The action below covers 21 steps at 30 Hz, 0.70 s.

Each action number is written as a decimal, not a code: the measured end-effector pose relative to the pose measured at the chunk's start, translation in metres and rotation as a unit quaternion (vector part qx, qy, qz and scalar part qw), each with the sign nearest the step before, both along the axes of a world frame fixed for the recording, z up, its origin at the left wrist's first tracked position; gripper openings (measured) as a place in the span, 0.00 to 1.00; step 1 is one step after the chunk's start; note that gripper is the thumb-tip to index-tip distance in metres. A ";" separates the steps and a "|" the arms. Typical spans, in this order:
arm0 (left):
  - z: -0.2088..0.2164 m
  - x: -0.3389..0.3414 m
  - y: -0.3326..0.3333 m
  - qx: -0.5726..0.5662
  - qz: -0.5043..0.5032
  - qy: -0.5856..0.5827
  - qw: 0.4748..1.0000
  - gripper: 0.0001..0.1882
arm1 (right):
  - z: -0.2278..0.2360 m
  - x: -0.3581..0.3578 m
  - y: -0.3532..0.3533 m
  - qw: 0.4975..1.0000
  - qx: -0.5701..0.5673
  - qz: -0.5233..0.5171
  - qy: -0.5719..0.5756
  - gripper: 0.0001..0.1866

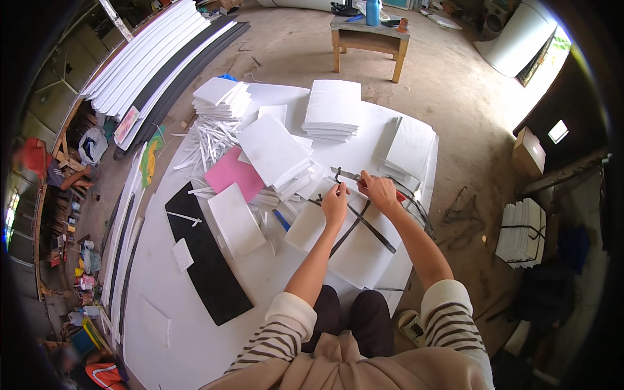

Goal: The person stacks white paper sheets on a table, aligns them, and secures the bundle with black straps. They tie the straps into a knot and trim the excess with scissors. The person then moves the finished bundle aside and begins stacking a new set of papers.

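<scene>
A stack of white foam-like sheets [354, 260] lies on the white table in front of me, with black straps [354, 229] crossing over it. At its far edge my left hand [335, 203] is closed, pinching a black strap end [338, 173] that sticks up above the fingers. Just to its right, my right hand [380, 191] is closed on a knife [348, 174]; the blade points left, up against the strap end. A bit of red, apparently the handle, shows behind the right hand. More loose black straps hang over the table edge at the right.
Stacks of white sheets [333, 107] stand along the far side of the table [149, 276]. Left of my hands lie a pink sheet [234, 174], white offcuts [207, 146] and a black sheet [201, 260]. A strapped bundle [522, 233] sits on the floor at right. Other people are at far left.
</scene>
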<state>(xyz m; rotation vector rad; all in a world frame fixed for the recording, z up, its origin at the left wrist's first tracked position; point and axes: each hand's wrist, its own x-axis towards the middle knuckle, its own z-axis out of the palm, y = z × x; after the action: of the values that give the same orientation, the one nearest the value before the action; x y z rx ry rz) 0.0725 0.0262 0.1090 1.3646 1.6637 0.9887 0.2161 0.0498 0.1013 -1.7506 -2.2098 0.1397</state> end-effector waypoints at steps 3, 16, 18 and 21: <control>-0.001 -0.003 -0.001 0.012 0.002 -0.001 1.000 0.19 | 0.008 -0.017 -0.005 0.999 -0.007 -0.040 0.030 0.13; -0.008 -0.017 -0.033 0.083 0.022 -0.006 0.996 0.18 | 0.030 0.023 0.082 0.961 -0.030 -0.238 0.138 0.16; -0.009 -0.025 -0.023 0.102 0.041 -0.029 0.994 0.17 | 0.055 0.045 0.083 0.970 -0.021 -0.225 0.087 0.16; -0.009 -0.015 -0.021 0.106 0.042 -0.031 0.993 0.18 | 0.065 0.068 0.069 0.970 -0.034 -0.231 0.073 0.16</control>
<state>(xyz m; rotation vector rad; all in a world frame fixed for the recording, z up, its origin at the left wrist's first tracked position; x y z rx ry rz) 0.0580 0.0057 0.1004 1.3933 1.6168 1.2747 0.2836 0.1192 0.1660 -2.1632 -1.6620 0.2279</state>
